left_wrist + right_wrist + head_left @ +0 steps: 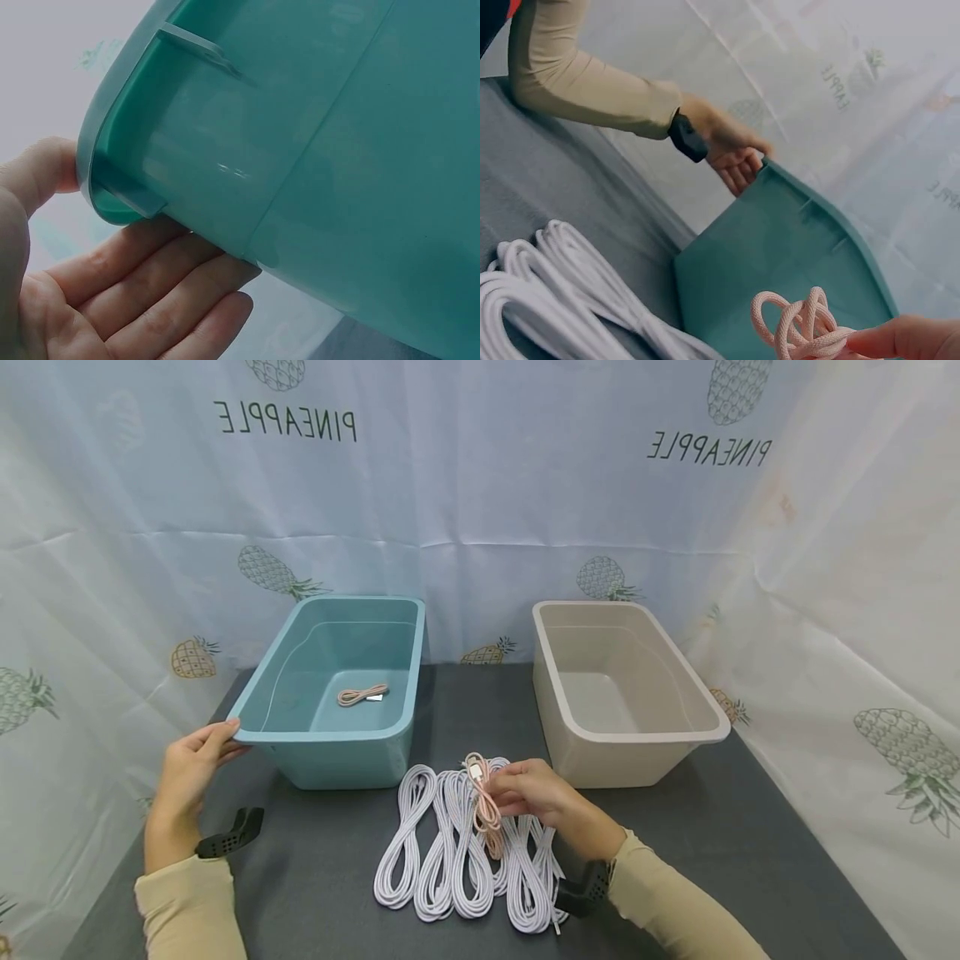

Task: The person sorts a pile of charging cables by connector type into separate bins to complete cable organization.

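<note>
My left hand [189, 767] holds the near left corner of a teal plastic bin [322, 737]. In the left wrist view the thumb lies on the outside of the rim and the fingers [161, 292] reach beneath it. My right hand [534, 789] pinches a bundled pink charging cable [486, 810] with a white connector. That cable hangs over several coiled white cables [408, 839] on the table. In the right wrist view, its braided pink loops [806, 330] show at the fingertips. One bundled pink-tan cable [362, 695] lies inside the teal bin.
To the right stands a beige bin [637, 737] on the dark grey tabletop [322, 877]. Behind both bins and at the sides hangs a white curtain [480, 485] printed with pineapples. A black camera [232, 835] is strapped to each wrist.
</note>
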Available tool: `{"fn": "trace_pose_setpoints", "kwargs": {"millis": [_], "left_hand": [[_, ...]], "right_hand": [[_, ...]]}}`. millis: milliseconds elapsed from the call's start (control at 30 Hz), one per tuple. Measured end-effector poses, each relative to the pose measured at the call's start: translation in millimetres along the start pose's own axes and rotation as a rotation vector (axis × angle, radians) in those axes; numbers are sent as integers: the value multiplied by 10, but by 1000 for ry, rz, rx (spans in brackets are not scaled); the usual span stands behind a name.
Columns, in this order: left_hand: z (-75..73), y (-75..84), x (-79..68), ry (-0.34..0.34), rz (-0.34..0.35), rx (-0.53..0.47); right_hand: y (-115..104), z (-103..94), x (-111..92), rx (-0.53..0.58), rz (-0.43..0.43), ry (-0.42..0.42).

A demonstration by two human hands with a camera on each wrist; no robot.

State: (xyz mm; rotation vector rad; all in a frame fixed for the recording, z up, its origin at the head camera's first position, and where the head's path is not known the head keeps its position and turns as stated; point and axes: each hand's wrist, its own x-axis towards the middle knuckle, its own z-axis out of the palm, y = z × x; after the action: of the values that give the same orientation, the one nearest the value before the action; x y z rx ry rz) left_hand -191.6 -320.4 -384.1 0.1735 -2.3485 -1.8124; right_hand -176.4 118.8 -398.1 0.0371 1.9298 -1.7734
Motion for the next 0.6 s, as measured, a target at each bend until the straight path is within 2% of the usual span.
{"fn": "trace_pose_setpoints", "kwargs": {"millis": [167, 367, 600], "left_hand": [[1, -7, 0, -11, 16, -61], [-6, 1, -10, -30, -14, -9], [-18, -4, -15, -33, -7, -17]], "right_hand": [[-183, 61, 42, 28, -32, -12], [-404, 132, 82, 65, -51, -13], [-674, 231, 196, 95, -83, -3]]}}
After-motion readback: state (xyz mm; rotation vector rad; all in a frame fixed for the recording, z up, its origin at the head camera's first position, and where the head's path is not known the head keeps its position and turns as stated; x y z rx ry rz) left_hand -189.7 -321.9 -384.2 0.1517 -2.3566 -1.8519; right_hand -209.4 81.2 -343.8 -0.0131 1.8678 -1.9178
